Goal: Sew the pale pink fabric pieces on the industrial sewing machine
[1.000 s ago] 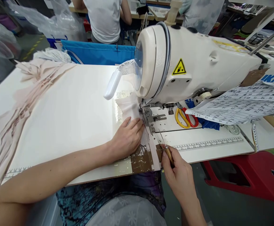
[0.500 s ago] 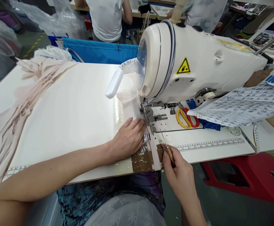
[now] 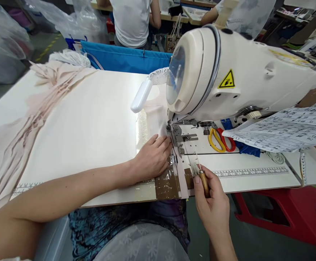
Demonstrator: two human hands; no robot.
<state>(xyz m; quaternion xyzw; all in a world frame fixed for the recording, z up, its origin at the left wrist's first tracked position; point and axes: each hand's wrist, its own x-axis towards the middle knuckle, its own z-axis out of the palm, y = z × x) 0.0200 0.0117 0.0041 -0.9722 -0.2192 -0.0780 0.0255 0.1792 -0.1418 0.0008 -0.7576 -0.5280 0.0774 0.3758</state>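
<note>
My left hand lies flat, fingers stretched, on pale pink fabric just in front of the sewing machine's needle area. A narrow strip of pale fabric runs from there toward the table's front edge, over brown tape. My right hand is closed around the wooden handle of an awl, right of the strip. The awl's thin metal point is directed up and away from me, above the table. How the fabric lies under my left fingers is hidden.
The white sewing machine overhangs the table's right half. Scissors with yellow and red handles lie under its arm, beside a paper chart. Pink fabric drapes over the left side. A red stool stands below right.
The view has shifted slightly, so most things sit farther right. My right hand still grips the awl, a little farther from the fabric strip. My left hand stays flat on the fabric.
</note>
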